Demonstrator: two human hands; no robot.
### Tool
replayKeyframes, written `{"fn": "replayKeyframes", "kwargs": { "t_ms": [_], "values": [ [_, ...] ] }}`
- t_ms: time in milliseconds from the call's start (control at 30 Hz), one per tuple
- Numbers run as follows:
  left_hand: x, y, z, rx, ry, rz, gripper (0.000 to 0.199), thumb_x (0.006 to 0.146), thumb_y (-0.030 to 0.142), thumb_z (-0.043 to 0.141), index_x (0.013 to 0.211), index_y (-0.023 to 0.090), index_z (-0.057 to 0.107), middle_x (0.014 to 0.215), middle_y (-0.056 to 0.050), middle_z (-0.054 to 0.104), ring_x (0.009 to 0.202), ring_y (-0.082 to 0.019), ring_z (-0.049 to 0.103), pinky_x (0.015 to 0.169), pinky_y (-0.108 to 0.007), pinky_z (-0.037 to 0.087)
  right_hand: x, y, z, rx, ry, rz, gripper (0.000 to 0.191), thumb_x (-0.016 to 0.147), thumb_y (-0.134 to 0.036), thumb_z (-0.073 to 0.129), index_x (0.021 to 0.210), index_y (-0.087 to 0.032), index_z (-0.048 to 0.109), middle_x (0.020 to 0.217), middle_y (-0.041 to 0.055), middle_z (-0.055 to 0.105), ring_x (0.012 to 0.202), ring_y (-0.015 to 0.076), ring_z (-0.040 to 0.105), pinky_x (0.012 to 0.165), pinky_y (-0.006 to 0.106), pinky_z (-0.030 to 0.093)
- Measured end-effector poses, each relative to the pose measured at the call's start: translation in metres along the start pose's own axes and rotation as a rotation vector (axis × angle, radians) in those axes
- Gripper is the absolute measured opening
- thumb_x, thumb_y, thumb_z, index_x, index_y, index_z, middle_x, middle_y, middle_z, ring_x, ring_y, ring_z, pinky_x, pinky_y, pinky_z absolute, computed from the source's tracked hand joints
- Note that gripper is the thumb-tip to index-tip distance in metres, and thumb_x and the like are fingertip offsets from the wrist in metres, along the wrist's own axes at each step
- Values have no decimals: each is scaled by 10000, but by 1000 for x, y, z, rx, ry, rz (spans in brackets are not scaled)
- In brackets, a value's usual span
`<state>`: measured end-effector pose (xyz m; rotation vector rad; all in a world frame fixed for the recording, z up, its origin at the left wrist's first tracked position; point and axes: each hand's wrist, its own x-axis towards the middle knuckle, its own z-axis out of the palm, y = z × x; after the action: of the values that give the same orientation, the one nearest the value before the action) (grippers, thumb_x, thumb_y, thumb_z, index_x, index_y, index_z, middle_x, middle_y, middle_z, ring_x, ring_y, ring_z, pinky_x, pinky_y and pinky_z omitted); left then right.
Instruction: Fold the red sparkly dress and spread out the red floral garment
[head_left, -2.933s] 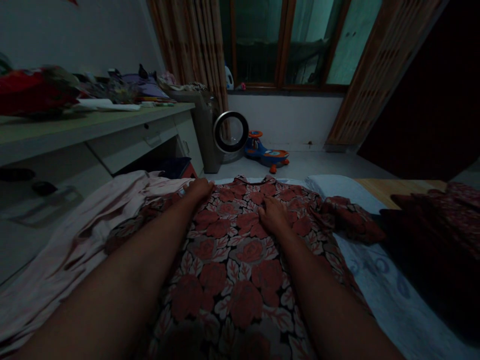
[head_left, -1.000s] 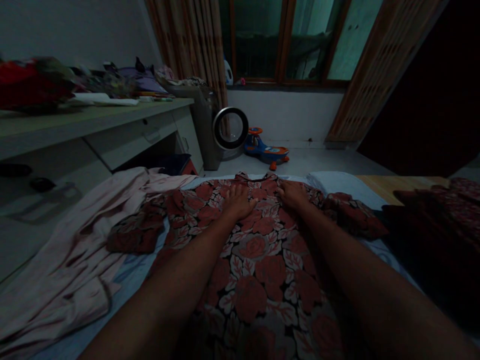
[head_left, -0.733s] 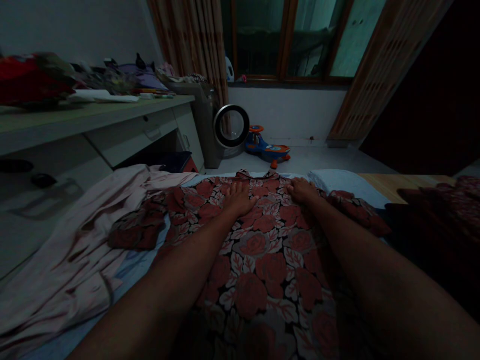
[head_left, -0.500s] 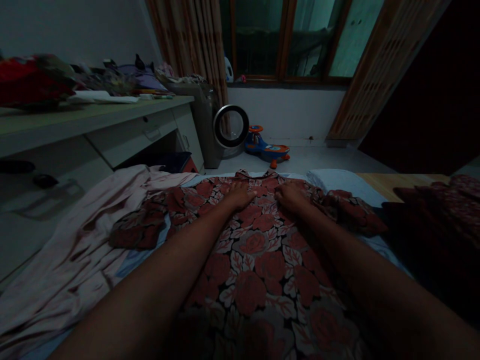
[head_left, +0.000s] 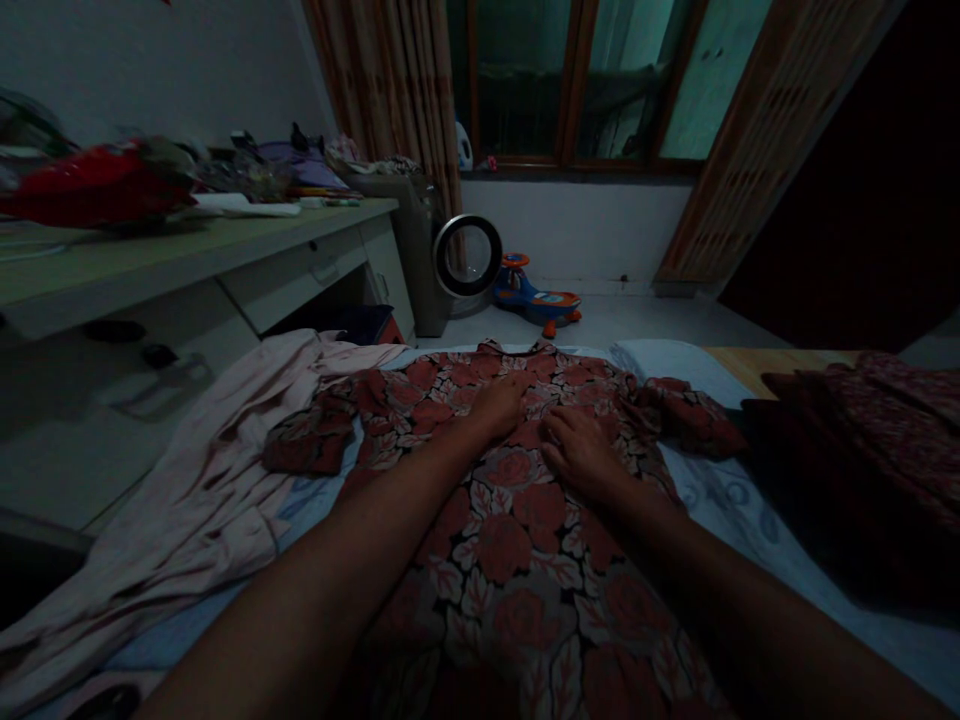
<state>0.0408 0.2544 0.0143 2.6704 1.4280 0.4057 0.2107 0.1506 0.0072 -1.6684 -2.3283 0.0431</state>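
A dark floral dress with red roses and pale leaves lies spread out, its collar at the far end and its sleeves out to both sides. On its upper chest, my left hand is closed, the fingers together at the cloth. My right hand rests on the dress just right of centre and a little nearer to me. Its fingers are bent, with the thumb apart from them. A small gap separates the two hands. Beneath the dress is a light blue patterned sheet.
A pale pink garment lies crumpled on the left. Dark folded clothes are piled on the right. Beyond are a cluttered desk, a washing machine with its round door open, and a blue and orange ride-on toy.
My left hand has gone from lying flat and spread to closed, and has shifted right towards the middle. My right hand has come nearer to me. The view has turned slightly left.
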Motion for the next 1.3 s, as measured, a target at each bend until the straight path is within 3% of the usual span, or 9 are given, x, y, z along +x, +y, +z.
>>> {"fn": "replayKeyframes", "kwargs": {
  "t_ms": [167,400,533,633,733,833,1033,1167,1300],
  "values": [
    [4,-3,-1,-46,-69,-57,381,966,299,407,1312,268,563,1283,-72,655,1129,-239,638,949,-337,487,-48,-22,5,28,-49,-44,464,941,-330,494,1384,-205,547,1485,129,482,1369,280,416,1134,489,315],
    [1,-3,-5,-61,-99,-50,344,948,340,455,1220,197,609,1268,-114,654,1133,-256,635,966,-354,485,-117,-50,-14,64,-86,-47,527,909,-335,542,1433,-282,513,1555,95,407,1442,300,340,1180,523,282],
    [-9,2,-6,-76,-84,-10,386,926,305,495,1289,187,550,1346,-110,600,1217,-236,580,1028,-339,452,-129,-48,-24,100,-47,-47,506,916,-343,537,1416,-265,524,1546,105,416,1424,293,366,1171,518,300],
    [-16,0,-2,-61,-35,37,423,923,282,501,1334,182,512,1412,-105,547,1303,-238,506,1089,-357,405,-108,-29,-33,130,22,-13,436,930,-329,505,1350,-231,572,1475,121,492,1365,287,437,1124,497,359],
    [-20,-9,3,-16,14,25,417,931,270,483,1338,183,513,1436,-110,524,1329,-254,474,1109,-399,384,-66,-7,-41,113,92,49,364,950,-279,444,1270,-195,596,1342,121,593,1247,250,526,1069,425,395],
    [-21,-25,3,27,28,-42,430,931,291,491,1346,182,508,1455,-125,500,1340,-272,459,1116,-429,369,-15,13,-39,46,9,99,265,955,-290,436,1084,-166,631,1121,116,670,1052,227,597,952,345,436],
    [-13,-74,-8,122,24,-90,402,963,380,435,1304,196,541,1426,-126,514,1333,-287,449,1107,-465,354,68,49,-11,-87,-63,168,352,948,-291,449,1249,-151,565,1331,149,592,1193,258,547,1005,352,396],
    [-9,-107,-10,137,-37,-132,426,967,410,421,1339,225,518,1441,-102,515,1334,-266,453,1111,-447,344,92,76,4,-87,-85,199,390,964,-330,418,1291,-175,563,1401,139,558,1240,281,524,1035,416,378],
    [-8,-120,-9,149,-77,-180,469,976,433,391,1376,213,496,1437,-118,530,1321,-268,477,1094,-436,363,105,97,10,-128,-90,240,434,973,-356,388,1335,-174,544,1469,140,502,1320,292,452,1082,466,317]
  ]
}}
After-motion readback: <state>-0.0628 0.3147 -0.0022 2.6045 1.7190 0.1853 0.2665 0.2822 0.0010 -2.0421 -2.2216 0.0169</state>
